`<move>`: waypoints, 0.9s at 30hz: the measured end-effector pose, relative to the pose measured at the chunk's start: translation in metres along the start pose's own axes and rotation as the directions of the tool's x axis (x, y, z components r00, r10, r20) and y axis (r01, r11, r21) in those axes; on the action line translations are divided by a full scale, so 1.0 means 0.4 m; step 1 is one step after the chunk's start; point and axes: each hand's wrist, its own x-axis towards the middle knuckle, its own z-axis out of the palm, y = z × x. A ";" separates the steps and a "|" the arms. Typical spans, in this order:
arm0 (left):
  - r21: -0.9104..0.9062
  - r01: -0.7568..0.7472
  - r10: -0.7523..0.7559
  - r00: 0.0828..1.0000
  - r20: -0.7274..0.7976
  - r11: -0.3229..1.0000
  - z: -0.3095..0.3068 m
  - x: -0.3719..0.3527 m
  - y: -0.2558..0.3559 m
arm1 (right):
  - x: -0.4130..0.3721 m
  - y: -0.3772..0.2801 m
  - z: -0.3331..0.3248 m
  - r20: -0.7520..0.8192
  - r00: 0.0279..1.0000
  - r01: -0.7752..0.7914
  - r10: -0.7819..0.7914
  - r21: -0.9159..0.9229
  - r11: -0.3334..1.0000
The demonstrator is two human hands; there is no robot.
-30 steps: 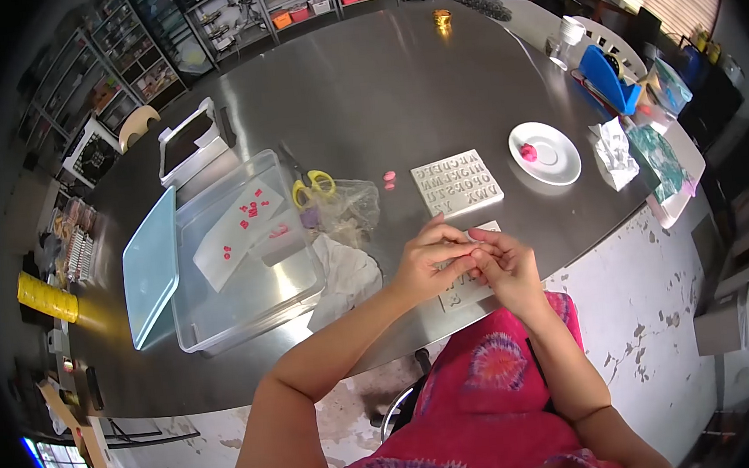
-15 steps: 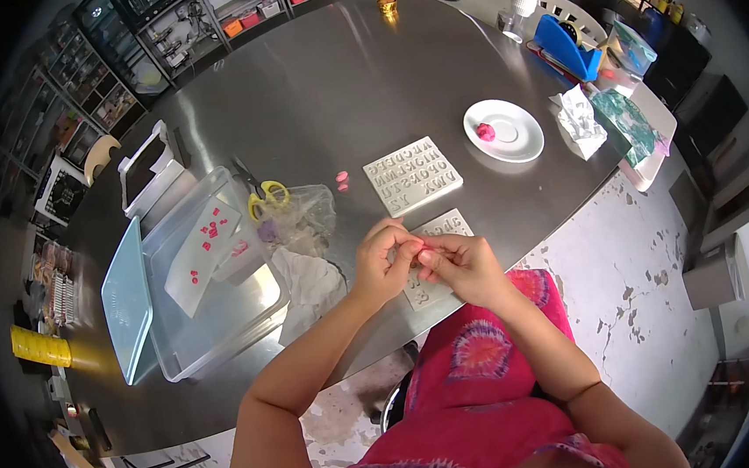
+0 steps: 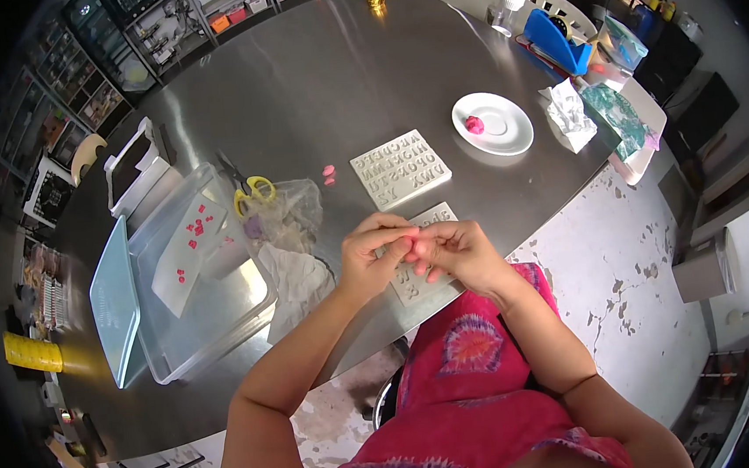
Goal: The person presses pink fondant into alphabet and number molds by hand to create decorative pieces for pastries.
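Observation:
My left hand (image 3: 368, 259) and my right hand (image 3: 466, 257) meet at the fingertips, pinching what looks like a small piece of pink fondant (image 3: 411, 244) that the fingers mostly cover. Beneath them lies a pale letter mold (image 3: 413, 293), partly hidden by both hands. A larger letter mold (image 3: 400, 169) with rows of capital letters sits just beyond. To its left are small pink pieces (image 3: 328, 171) on the metal table. On a white plate (image 3: 514, 124) to the upper right rests a pink lump (image 3: 474, 125).
At left stands a clear plastic bin (image 3: 160, 361) holding a white sheet (image 3: 182, 271) with small pink pieces; its blue lid (image 3: 116, 303) leans alongside. Yellow-handled scissors (image 3: 252, 191), a plastic bag (image 3: 294, 212) and white cloth (image 3: 295, 280) lie beside it. Crumpled tissue (image 3: 569, 113) is at right.
The view has shifted slightly, so the table's things appear a little further left and up. My fingers have changed position around the pink piece, still close together over the nearer mold.

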 end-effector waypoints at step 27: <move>-0.369 0.260 -0.240 0.965 0.101 0.892 -0.008 0.005 -0.030 | 0.013 0.028 0.005 0.121 0.969 -0.231 0.217 0.114 0.966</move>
